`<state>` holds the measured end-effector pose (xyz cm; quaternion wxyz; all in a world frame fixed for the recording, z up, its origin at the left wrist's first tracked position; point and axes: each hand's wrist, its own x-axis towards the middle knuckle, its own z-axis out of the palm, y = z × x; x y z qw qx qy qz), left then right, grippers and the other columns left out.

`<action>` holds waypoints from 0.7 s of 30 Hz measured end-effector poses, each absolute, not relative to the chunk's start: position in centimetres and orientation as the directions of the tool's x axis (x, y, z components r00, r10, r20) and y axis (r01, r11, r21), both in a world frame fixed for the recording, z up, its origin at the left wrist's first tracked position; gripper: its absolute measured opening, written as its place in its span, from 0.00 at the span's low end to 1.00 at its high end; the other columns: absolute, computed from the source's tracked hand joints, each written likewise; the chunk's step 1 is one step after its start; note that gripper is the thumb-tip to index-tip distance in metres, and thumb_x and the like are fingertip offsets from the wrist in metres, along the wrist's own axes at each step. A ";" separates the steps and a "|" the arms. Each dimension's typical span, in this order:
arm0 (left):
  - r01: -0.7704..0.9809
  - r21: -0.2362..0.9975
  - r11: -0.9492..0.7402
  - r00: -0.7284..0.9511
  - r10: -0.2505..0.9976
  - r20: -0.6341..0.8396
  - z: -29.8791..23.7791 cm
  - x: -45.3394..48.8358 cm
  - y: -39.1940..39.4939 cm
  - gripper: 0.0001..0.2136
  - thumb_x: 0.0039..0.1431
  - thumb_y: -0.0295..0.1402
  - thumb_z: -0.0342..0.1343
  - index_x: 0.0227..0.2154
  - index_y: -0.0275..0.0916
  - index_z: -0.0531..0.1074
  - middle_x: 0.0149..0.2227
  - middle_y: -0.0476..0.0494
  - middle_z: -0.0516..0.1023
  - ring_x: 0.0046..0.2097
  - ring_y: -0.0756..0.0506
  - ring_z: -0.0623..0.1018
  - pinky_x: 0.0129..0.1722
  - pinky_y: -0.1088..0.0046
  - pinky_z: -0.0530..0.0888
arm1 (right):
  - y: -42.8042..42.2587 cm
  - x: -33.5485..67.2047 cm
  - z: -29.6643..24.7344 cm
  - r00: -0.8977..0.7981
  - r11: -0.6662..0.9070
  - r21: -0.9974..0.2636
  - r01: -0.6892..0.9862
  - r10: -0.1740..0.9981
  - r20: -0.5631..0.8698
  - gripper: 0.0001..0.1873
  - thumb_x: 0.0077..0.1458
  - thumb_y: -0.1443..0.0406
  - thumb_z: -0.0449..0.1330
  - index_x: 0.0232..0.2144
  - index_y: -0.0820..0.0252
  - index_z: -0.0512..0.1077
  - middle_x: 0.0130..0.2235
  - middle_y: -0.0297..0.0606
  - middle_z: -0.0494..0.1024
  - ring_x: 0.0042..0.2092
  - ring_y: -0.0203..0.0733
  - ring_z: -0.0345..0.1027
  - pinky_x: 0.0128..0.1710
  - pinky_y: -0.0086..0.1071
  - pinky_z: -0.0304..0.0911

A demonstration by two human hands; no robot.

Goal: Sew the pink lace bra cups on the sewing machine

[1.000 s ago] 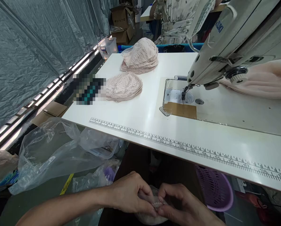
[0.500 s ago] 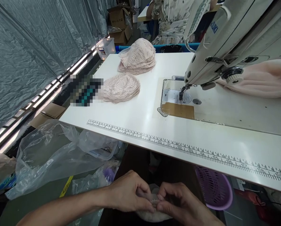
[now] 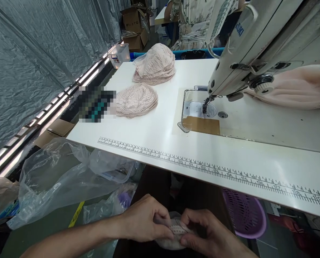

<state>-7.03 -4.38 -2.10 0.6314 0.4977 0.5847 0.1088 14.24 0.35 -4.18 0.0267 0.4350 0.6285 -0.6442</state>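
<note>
Both my hands are low in front of me, below the table's front edge. My left hand [image 3: 145,218] and my right hand [image 3: 208,233] are closed, pinching a small piece of pale pink lace fabric [image 3: 173,233] between thumbs and fingers. Most of that piece is hidden under my fingers. On the white table [image 3: 160,132] lie two stacks of similar pink lace pieces, a near stack [image 3: 135,100] and a far stack [image 3: 154,64]. A white sewing machine [image 3: 256,43] stands at the right, its needle [image 3: 204,107] over the plate.
A ruler scale [image 3: 211,170] runs along the table's front edge. Pink fabric [image 3: 296,86] lies behind the machine. Clear plastic bags [image 3: 63,175] sit at lower left, a purple basket [image 3: 243,215] under the table at right. Another person in a patterned dress [image 3: 192,21] stands at the back.
My fingers have shifted slightly on the lace piece, which shows a little more between them. The view has drifted a bit to the right.
</note>
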 end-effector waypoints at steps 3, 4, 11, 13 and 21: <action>0.465 0.748 0.473 0.285 0.720 -0.633 -2.1 -7.1 -4.4 0.09 0.47 0.37 0.64 0.24 0.35 0.79 0.17 0.55 0.65 0.22 0.55 0.62 0.21 0.82 0.56 | 0.1 14.3 -4.2 -0.602 -0.217 -0.789 0.575 0.541 -0.588 0.09 0.45 0.58 0.64 0.30 0.53 0.77 0.36 0.34 0.75 0.42 0.45 0.66 0.42 0.30 0.61; 0.469 0.746 0.472 0.286 0.719 -0.634 -2.1 -7.1 -4.5 0.09 0.47 0.37 0.64 0.24 0.35 0.79 0.17 0.55 0.65 0.22 0.55 0.63 0.21 0.82 0.56 | 0.1 14.3 -4.1 -0.600 -0.220 -0.789 0.574 0.542 -0.588 0.09 0.45 0.58 0.64 0.30 0.53 0.77 0.36 0.34 0.75 0.42 0.45 0.66 0.42 0.30 0.61; 0.429 0.751 0.502 0.350 0.674 -0.651 -2.0 -7.2 -4.4 0.10 0.47 0.39 0.64 0.26 0.35 0.78 0.19 0.56 0.62 0.24 0.54 0.61 0.22 0.82 0.55 | 0.2 14.0 -3.0 -0.599 -0.204 -0.776 0.596 0.530 -0.600 0.07 0.45 0.60 0.62 0.30 0.54 0.76 0.35 0.34 0.75 0.40 0.43 0.67 0.39 0.28 0.61; 0.405 0.759 0.510 0.369 0.668 -0.646 -2.1 -7.2 -4.4 0.12 0.46 0.41 0.65 0.28 0.35 0.78 0.19 0.56 0.62 0.24 0.54 0.60 0.22 0.81 0.56 | 0.2 13.9 -3.0 -0.612 -0.167 -0.773 0.612 0.519 -0.597 0.06 0.46 0.62 0.61 0.29 0.55 0.76 0.34 0.34 0.75 0.40 0.42 0.67 0.38 0.28 0.60; 0.477 0.687 0.548 0.276 0.649 -0.709 -2.1 -6.5 -4.5 0.17 0.47 0.46 0.64 0.29 0.36 0.79 0.22 0.52 0.70 0.27 0.52 0.66 0.27 0.80 0.61 | 0.1 13.7 -3.6 -0.661 -0.023 -0.748 0.663 0.452 -0.599 0.09 0.52 0.58 0.58 0.30 0.56 0.73 0.33 0.35 0.71 0.38 0.43 0.64 0.35 0.29 0.59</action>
